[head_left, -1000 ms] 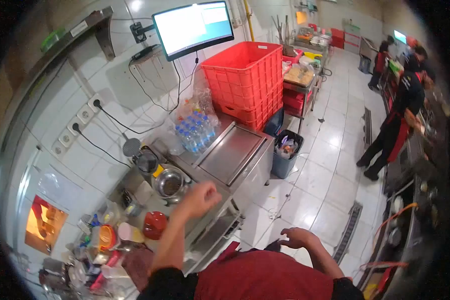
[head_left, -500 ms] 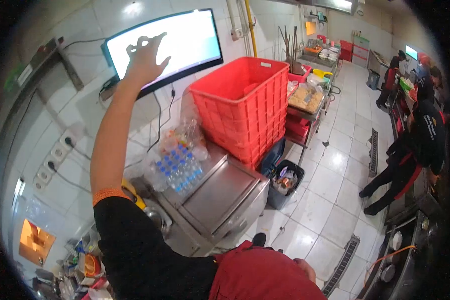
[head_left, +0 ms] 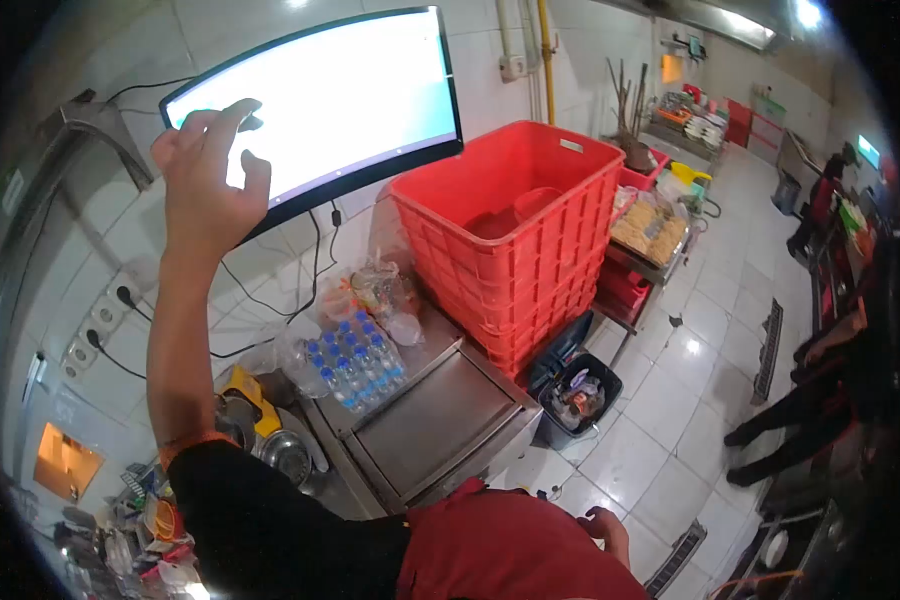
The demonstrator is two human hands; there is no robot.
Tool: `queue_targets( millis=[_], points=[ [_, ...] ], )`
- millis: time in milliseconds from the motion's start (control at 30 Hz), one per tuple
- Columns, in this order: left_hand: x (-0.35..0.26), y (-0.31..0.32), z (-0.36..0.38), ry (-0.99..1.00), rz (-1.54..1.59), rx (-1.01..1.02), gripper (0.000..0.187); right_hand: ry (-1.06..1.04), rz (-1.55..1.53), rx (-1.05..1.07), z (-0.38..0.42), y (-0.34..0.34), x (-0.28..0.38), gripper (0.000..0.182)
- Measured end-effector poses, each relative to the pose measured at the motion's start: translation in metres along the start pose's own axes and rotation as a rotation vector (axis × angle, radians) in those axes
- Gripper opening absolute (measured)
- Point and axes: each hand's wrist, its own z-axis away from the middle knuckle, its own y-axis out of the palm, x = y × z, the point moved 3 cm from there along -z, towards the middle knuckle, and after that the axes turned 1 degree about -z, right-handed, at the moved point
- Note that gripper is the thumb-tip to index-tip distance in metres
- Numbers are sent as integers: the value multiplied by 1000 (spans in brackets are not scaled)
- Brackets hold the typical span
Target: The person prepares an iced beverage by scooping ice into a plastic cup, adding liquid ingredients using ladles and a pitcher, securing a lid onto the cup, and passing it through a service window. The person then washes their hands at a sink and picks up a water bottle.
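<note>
"What's at the far left?"
"Wall sockets [head_left: 92, 330] with dark cords plugged in. Just right of them, the person's left hand [head_left: 215, 190] is raised in front of the screen [head_left: 360, 100], fingers bent, thumb apart, grasping nothing visible."

"Is it touching?"
"I can't tell; it overlaps the lit display's left part. The screen is by the wall, above the table [head_left: 430, 420]. I'd judge the step in hand as a reach at the display."

"And what does that call for?"
"Probably one fingertip lined up with a chosen spot, the other fingers and palm kept off the glass."

"What's below the screen?"
"Blue-capped bottles [head_left: 355, 365] on the metal table, with clear plastic bags beside them."

"Further right?"
"A tall red crate [head_left: 530, 280], then an open bin [head_left: 560, 432] holding waste. The right hand [head_left: 607, 530] is low beside the person's red apron [head_left: 510, 550], fingers curled; whether it holds anything, I can't tell."
</note>
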Motion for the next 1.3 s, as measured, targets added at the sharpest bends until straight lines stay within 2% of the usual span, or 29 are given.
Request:
queue_targets(
  millis=[100,200,267,400,500,567,600,633,667,700,733,767,800,833,900,967,1000,1067,1100,1167,1200,1300],
  points=[
    [2,-18,-1,0,5,94,47,-17,53,108,-37,-11,-5,56],
    [-1,-25,-8,33,22,75,48,-32,27,82,-36,-45,29,55],
    [-5,-17,-18,9,76,64,49,-100,33,15,-35,-56,41,53],
    [-7,21,-34,-31,-7,185,54,-196,-13,62,-15,-66,51,51],
    [7,61,-26,-43,-132,287,60,-182,3,116,-1,-57,18,49],
    [2,63,-26,-90,-115,336,61,-149,34,143,-16,-28,-42,52],
    [-16,47,-30,-92,-56,253,59,-164,78,95,1,-33,-58,54],
    [-39,26,-30,-80,-37,124,56,-65,-27,122,1,-20,-90,54],
    [-71,-1,-37,-103,92,73,50,3,-109,127,23,-25,-105,54],
    [-102,-22,-34,-155,239,116,45,25,-74,119,48,-35,-112,53],
    [-133,-42,-29,-213,384,166,40,16,-82,90,67,-36,-129,56],
    [-165,-59,-25,-207,565,315,32,21,-71,104,74,-27,-150,56],
    [-202,-80,-22,-180,726,631,27,59,-27,130,79,-15,-175,58],
    [-231,-89,-13,87,825,789,29,93,18,156,84,-6,-194,60],
    [-274,-102,42,363,1133,1216,38,121,80,213,92,1,-216,62],
    [-294,-122,84,293,1078,1992,44,-13,-23,208,104,0,-224,62],
    [-300,-131,104,253,1092,2015,44,-43,-53,218,99,2,-225,61],
    [-311,-137,144,-56,1122,1724,44,-96,-22,256,74,3,-217,60],
    [-321,-145,173,-82,1126,1726,44,-67,205,364,46,4,-199,60],
    [-331,-169,216,-364,998,1322,44,-168,244,337,12,14,-187,59],
    [-336,-182,226,-467,985,1546,43,-247,274,329,5,7,-162,58],
    [-356,-227,306,-669,1025,1888,46,-466,387,355,-27,7,-74,55]
  ],
)
